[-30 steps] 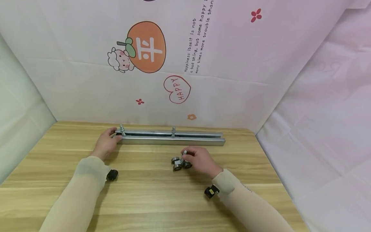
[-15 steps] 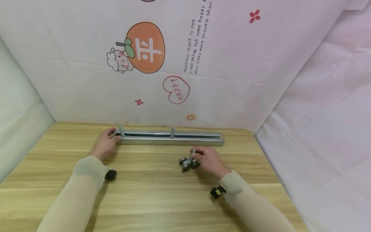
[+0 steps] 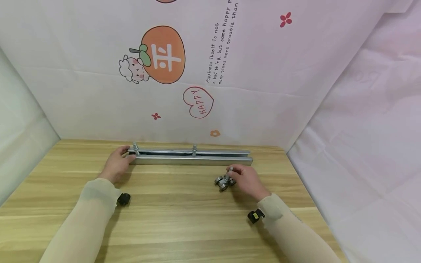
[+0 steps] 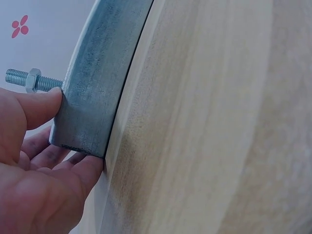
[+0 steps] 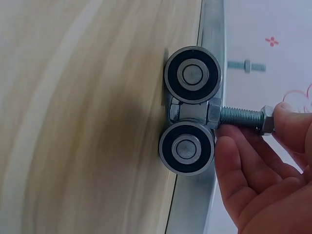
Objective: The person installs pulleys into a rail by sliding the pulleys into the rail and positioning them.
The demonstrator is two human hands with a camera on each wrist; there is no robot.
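Note:
A galvanized steel channel track [image 3: 213, 160] lies along the back of the table, its slot facing up. Two threaded bolts with nuts stick up from it, one bolt [image 3: 135, 147] near the left end and another bolt [image 3: 194, 149] about mid-length. My left hand [image 3: 116, 164] grips the track's left end; in the left wrist view the thumb rests beside the bolt and the fingers meet the end face. In front of the track's right part, my right hand [image 3: 250, 181] pinches the threaded stem of a wheeled roller trolley [image 5: 192, 109]. Its wheels [image 5: 186, 148] show black seals.
A wood-grain table [image 3: 171, 215] spreads out in front of the track. Behind it rises a white printed cloth [image 3: 256, 109], with plain white cloth on both sides. A small black camera [image 3: 254, 216] sits at each wrist.
My right hand has carried the roller trolley to the right, in front of the track's right part. The left hand keeps its hold on the track's left end.

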